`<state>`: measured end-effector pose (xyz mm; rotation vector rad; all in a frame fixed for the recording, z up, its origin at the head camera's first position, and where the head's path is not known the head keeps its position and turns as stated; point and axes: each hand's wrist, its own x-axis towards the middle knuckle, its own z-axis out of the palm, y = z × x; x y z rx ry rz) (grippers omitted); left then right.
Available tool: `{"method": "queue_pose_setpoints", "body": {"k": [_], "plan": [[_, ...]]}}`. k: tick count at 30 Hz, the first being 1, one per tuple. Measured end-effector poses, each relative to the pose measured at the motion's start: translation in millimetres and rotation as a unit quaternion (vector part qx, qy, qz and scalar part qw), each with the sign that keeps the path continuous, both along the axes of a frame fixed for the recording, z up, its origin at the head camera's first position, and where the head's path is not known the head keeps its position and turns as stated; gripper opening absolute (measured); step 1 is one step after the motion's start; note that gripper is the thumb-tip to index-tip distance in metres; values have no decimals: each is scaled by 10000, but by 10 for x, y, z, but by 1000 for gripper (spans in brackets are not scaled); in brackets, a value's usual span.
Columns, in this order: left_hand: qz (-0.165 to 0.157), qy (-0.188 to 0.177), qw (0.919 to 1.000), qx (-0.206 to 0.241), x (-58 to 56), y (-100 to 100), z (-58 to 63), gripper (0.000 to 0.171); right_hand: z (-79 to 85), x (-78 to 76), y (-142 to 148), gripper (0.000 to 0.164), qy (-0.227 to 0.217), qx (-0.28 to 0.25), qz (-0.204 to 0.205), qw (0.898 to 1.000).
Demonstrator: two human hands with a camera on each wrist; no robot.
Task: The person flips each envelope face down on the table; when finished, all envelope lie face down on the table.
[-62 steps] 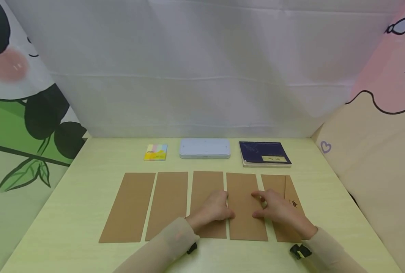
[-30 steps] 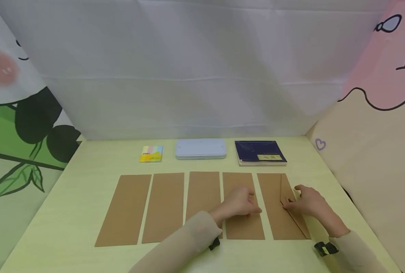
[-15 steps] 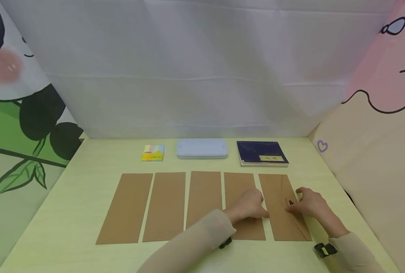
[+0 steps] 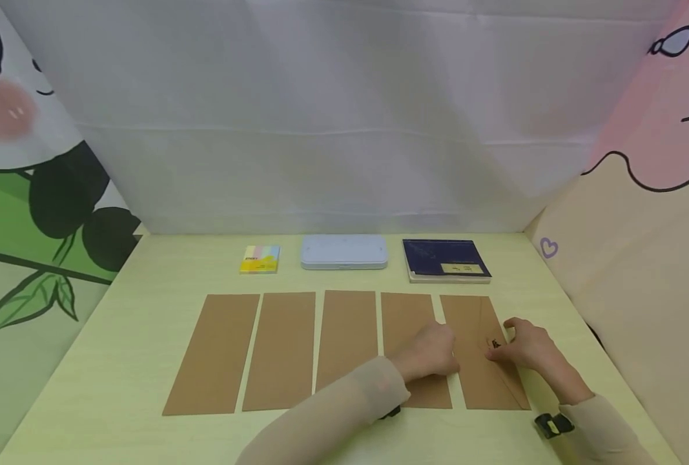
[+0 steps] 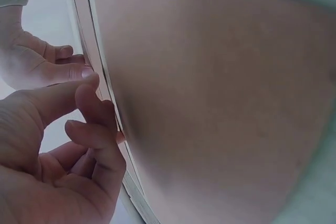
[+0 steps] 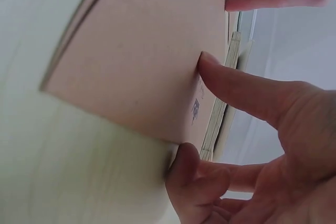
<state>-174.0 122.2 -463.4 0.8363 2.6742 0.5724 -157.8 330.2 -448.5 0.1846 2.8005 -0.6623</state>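
Five-or-so plain brown kraft sheets aside, the rightmost is a kraft envelope (image 4: 466,381) with a slanting flap and a small dark print. My right hand (image 4: 533,352) holds its right side. In the right wrist view, the thumb (image 6: 215,69) lies on its face and a bent finger (image 6: 184,166) meets its edge. My left hand (image 4: 428,349) reaches over the neighbouring kraft piece (image 4: 431,391), fingertips at the gap by the envelope's left edge. In the left wrist view, its fingers (image 5: 102,150) are loosely bent with nothing visibly pinched.
More flat brown kraft pieces (image 4: 216,355) lie in a row to the left. Behind them stand a sticky-note pack (image 4: 259,259), a pale case (image 4: 344,252) and a dark blue notebook (image 4: 445,258). A white curtain (image 4: 344,129) closes off the table's back.
Both hands have shifted right from the fourth kraft piece to the rightmost envelope. Over the last half second, my left hand has edged slightly right; my right hand has stayed in place.
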Motion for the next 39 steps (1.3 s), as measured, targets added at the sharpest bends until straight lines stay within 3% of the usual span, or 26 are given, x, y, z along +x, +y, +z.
{"method": "queue_pose_setpoints", "body": {"k": [10, 17, 24, 29, 34, 37, 39], "plan": [[-8, 175, 9998, 103, -15, 51, -2, 33, -11, 28, 67, 88, 111, -227, 44, 9997], [94, 18, 9994, 346, -15, 19, -17, 38, -27, 53, 155, 75, 110, -989, 320, 9945], [17, 4, 9976, 693, -36, -36, -45, 42, 37, 35, 330, 54, 125, -2351, 957, 9672], [92, 34, 9984, 555, -47, -23, -39, 40, 99, 29, 420, 55, -25, -2853, 1083, 9523], [375, -352, 9954, 811, -54, -11, -14, 36, 131, 40, 452, 53, -84, -3321, 1110, 9367], [465, -632, 9917, 1018, -54, -4, 0, 38, 123, 46, 461, 53, -217, -3795, 1114, 9182], [476, -786, 9894, 1125, -54, 2, 7, 43, 113, 51, 467, 52, -340, -4217, 1136, 8989]]}}
